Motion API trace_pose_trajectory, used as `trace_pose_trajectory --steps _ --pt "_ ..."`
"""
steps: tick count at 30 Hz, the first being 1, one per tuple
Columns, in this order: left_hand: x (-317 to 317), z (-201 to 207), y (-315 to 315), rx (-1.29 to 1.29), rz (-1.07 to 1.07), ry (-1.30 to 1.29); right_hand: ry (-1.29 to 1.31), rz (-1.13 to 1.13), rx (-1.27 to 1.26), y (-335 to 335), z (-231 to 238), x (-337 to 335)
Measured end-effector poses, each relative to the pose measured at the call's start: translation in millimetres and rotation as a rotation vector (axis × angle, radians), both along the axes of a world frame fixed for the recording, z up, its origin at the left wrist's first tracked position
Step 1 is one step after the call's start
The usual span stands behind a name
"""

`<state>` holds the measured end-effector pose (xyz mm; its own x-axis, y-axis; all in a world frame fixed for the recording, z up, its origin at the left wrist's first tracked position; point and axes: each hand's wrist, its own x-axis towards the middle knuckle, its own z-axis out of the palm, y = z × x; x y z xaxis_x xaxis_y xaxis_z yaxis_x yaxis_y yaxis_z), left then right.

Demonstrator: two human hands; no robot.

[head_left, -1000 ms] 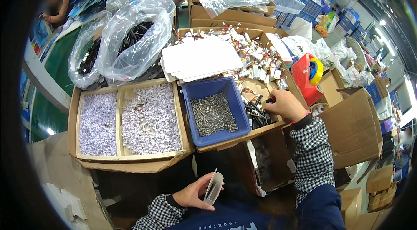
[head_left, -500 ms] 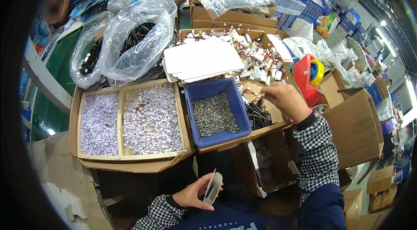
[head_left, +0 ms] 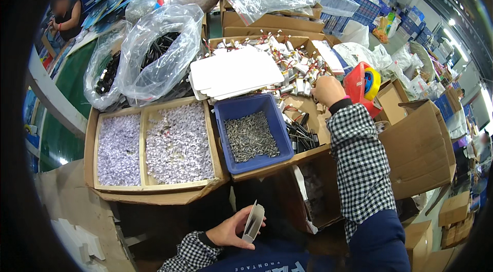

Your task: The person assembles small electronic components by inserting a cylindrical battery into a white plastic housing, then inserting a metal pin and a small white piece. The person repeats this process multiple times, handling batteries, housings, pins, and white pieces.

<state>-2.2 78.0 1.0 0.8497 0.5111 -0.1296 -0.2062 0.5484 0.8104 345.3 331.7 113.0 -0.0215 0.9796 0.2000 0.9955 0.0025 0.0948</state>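
Observation:
Low in front of my body, my left hand (head_left: pixel 228 230) is closed around a small white open-ended box (head_left: pixel 252 225), held tilted with its opening facing up. Farther off to the right, my right hand (head_left: pixel 328 91) reaches down into a cardboard box at the edge of a pile of silvery battery packs (head_left: pixel 303 66) with red wires. Its fingers are curled together, and whatever lies between them is hidden. Nearer me than that hand lie several black stick-like devices (head_left: pixel 304 136). A stack of white cards (head_left: pixel 239 73) rests left of the battery packs.
A blue bin (head_left: pixel 263 164) holds small metal cylinders. Left of it stands a divided wooden tray (head_left: pixel 143 151) of small white pieces. Clear plastic bags (head_left: pixel 172 74) of black parts sit behind. A red tape dispenser (head_left: pixel 357 87) stands at right. Another person (head_left: pixel 67 18) is far left.
My right hand has moved farther away and slightly left, from above the black devices to the battery packs. My left hand still holds the white box in nearly the same place.

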Motion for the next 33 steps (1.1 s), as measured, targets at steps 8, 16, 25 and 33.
trace_pose_trajectory --steps 8,16,25,33 --pt "-4 0 -3 -0.056 0.006 -0.116 0.075 -0.043 -0.339 -19 46 -13" --pt "-8 -6 -4 -0.072 0.026 -0.230 0.872 0.240 -0.286 -128 76 -53" --pt "-10 4 -4 0.023 -0.150 -0.245 0.798 1.069 -0.474 -205 45 -140" --pt "-13 14 -3 0.058 -0.190 -0.228 0.930 0.994 -0.517 -217 53 -152"
